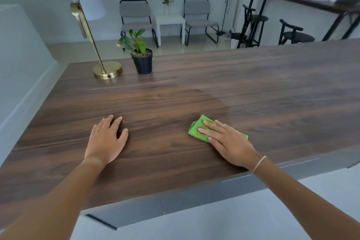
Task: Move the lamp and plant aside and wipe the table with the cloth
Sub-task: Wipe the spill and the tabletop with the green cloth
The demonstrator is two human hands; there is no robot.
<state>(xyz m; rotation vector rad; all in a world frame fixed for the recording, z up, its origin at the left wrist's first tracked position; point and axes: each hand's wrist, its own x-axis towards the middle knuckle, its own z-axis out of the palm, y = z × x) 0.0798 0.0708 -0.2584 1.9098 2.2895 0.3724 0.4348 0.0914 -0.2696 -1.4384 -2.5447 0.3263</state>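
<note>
A folded green cloth lies on the dark wooden table near its front edge. My right hand presses flat on top of the cloth, fingers spread over it. My left hand rests palm down on the bare wood to the left, holding nothing. A brass lamp with a white shade stands at the far left corner. Right beside it is a small plant in a black pot. A paler, damp-looking patch shows on the wood beyond the cloth.
A few crumbs lie just past my left fingertips. A white wall runs along the table's left side. Behind the table stand two grey chairs, a small white side table and dark bar stools.
</note>
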